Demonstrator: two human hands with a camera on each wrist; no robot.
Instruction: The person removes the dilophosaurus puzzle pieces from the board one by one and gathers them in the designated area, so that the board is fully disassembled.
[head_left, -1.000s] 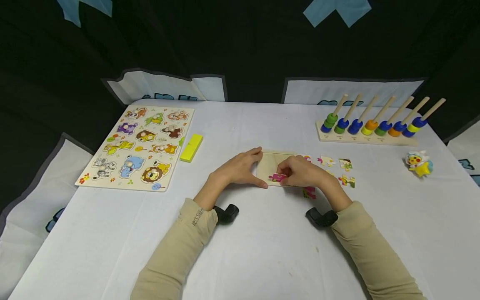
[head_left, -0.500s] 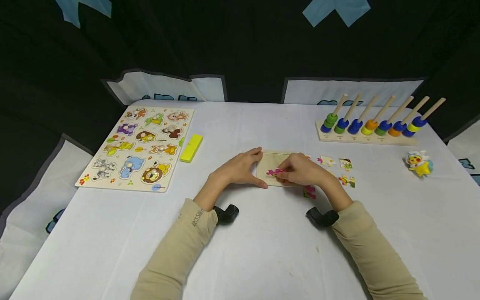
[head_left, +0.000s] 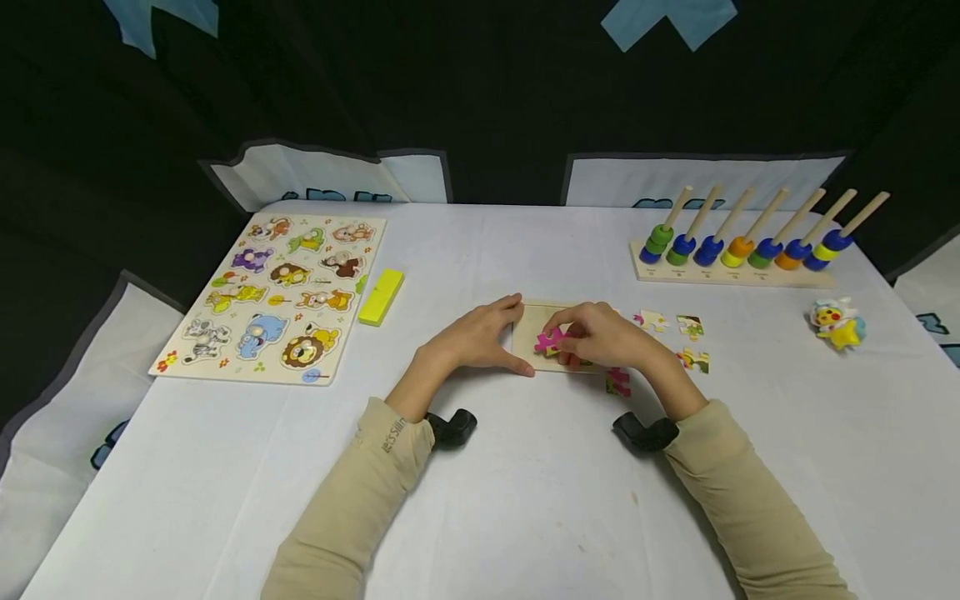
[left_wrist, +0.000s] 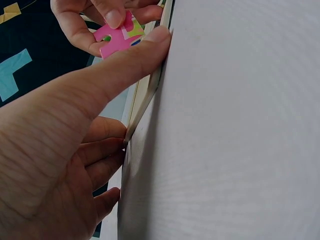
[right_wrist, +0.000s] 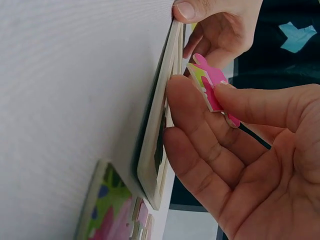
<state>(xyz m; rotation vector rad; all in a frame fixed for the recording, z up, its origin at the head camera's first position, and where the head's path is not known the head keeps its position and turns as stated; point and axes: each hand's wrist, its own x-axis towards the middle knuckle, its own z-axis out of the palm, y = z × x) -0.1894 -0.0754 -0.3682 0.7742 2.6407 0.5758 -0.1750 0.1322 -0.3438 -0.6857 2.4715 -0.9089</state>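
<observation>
My right hand [head_left: 602,335] pinches a pink jigsaw piece [head_left: 549,340] with a yellow-green patch, just above a small wooden puzzle tray [head_left: 531,318]. In the right wrist view the piece [right_wrist: 216,80] is tilted between thumb and forefinger, while the other fingers come close to the tray's rim. My left hand [head_left: 478,337] is spread at the tray's left side. Its thumb [left_wrist: 145,45] rests on the near corner and its fingertips touch the left edge. Part of the tray is covered by my right hand; a dark green printed patch [right_wrist: 160,145] shows inside its rim.
Loose jigsaw pieces lie right of the tray: a pink one [head_left: 618,382] near its front corner, others [head_left: 691,327] farther right. An animal peg puzzle [head_left: 273,296] and yellow block [head_left: 381,297] are left. A ring-stacking abacus [head_left: 735,273] and small figurine [head_left: 837,325] are right.
The right hand has lifted the pink jigsaw piece slightly and turned it, so its yellow-green patch now shows. The left hand has stayed at the tray's edge.
</observation>
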